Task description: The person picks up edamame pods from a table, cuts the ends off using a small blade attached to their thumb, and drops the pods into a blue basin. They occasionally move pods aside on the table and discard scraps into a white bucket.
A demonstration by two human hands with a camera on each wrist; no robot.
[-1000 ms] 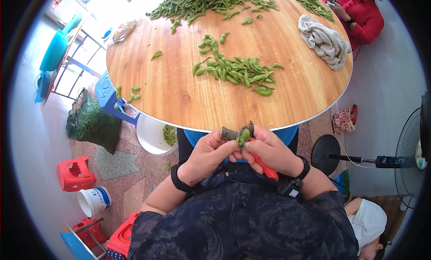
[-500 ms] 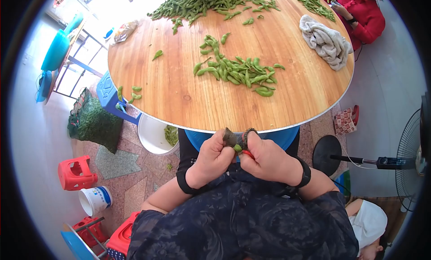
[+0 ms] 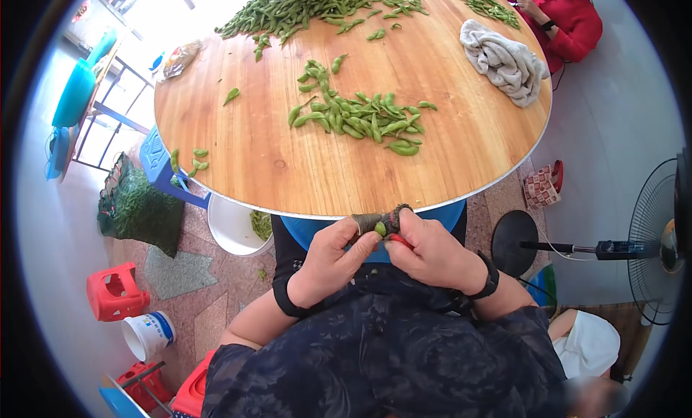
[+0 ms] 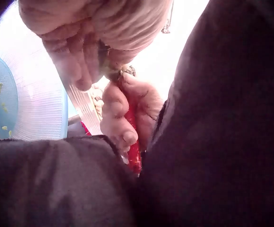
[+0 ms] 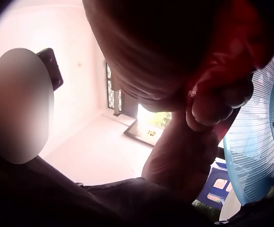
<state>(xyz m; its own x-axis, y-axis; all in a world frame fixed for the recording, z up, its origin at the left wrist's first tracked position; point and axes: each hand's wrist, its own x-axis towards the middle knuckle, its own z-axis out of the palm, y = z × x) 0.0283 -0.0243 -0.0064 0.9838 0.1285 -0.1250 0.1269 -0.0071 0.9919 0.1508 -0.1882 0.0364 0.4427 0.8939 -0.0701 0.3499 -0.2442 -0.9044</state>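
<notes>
Just off the near table edge, my left hand pinches a green soybean pod between thumb and fingers. A brownish wrap covers its index finger. My right hand meets it from the other side, gripping a red-handled tool whose working end is hidden. A dark band circles that hand's index finger. In the left wrist view, the red handle sticks out below the right fingers. Below the hands is a blue mesh basket with green bits in it.
Soybean pods lie loose on the round wooden table, with a larger heap behind. A grey cloth lies at right. A white bucket stands below left, a fan at right. Another person sits back right.
The hands have turned inward around the pod, hiding most of it and of the red handle. The head view has shifted, so the table now appears slightly further left.
</notes>
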